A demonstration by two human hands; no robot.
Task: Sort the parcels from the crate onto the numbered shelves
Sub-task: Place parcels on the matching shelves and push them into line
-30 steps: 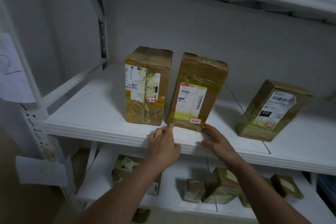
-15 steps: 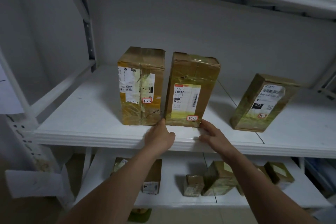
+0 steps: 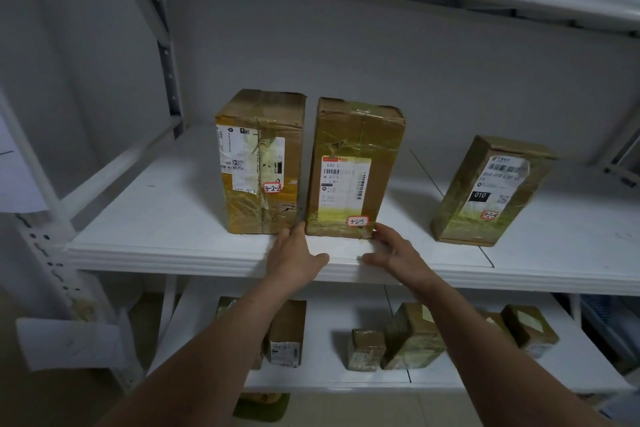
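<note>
Brown cardboard parcel (image 3: 353, 166), tagged 3-2-3, stands upright at frame centre on the white shelf (image 3: 166, 250), long axis vertical. Your left grip (image 3: 294, 258) and right grip (image 3: 394, 253) lie just below it, fingers straight and unclenched at its lower corners, clamping nothing. Both are equally near.

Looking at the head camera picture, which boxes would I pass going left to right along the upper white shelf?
Parcel tagged 3-2-2 → parcel with the 642 L label → parcel with the black 010 label.
</note>
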